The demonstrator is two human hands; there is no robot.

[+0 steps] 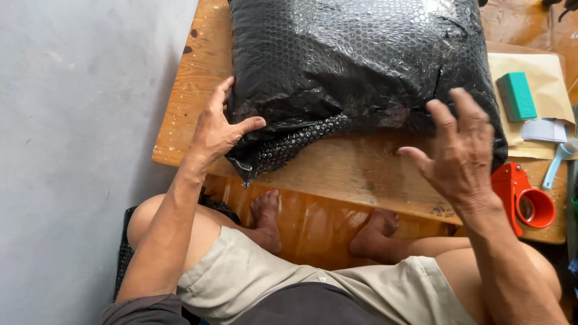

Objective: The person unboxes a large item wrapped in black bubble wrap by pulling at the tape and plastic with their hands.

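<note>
A large parcel wrapped in black bubble wrap (355, 60) lies on a low wooden table (192, 102). My left hand (218, 127) presses on the parcel's near left corner, thumb on the wrap, where a loose flap of bubble wrap (283, 147) sticks out underneath. My right hand (460, 150) hovers with fingers spread just over the parcel's near right edge, holding nothing.
A red tape dispenser (522, 201) sits on the table at the right, close to my right wrist. Behind it lie a brown envelope (542, 78), a teal block (516, 95) and a light blue scoop (557, 159). My bare feet rest under the table; grey floor lies to the left.
</note>
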